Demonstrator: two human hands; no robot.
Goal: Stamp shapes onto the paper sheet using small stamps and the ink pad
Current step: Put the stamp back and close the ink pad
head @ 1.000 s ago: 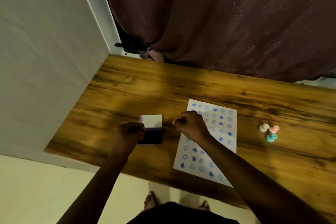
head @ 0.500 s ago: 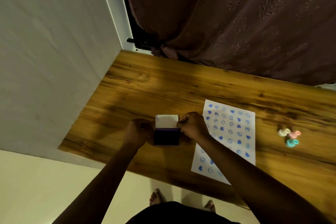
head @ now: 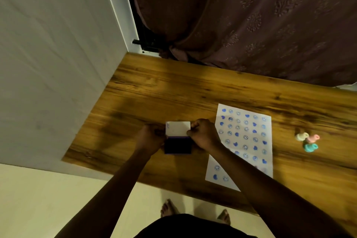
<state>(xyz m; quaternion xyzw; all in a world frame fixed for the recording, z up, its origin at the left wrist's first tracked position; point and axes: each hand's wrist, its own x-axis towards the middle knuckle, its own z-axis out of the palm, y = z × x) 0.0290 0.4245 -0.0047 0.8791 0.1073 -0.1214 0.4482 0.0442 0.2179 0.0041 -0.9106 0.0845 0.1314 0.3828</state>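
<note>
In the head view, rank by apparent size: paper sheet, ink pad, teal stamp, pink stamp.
1. paper sheet
2. ink pad, with its open lid
3. teal stamp and pink stamp: they look alike and are blurred, so unranked.

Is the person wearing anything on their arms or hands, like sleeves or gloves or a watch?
No. Both arms are bare, with no sleeves in view. The left hand and right hand have no gloves, and no watch or bracelet shows. Rings are too small to tell.
</note>
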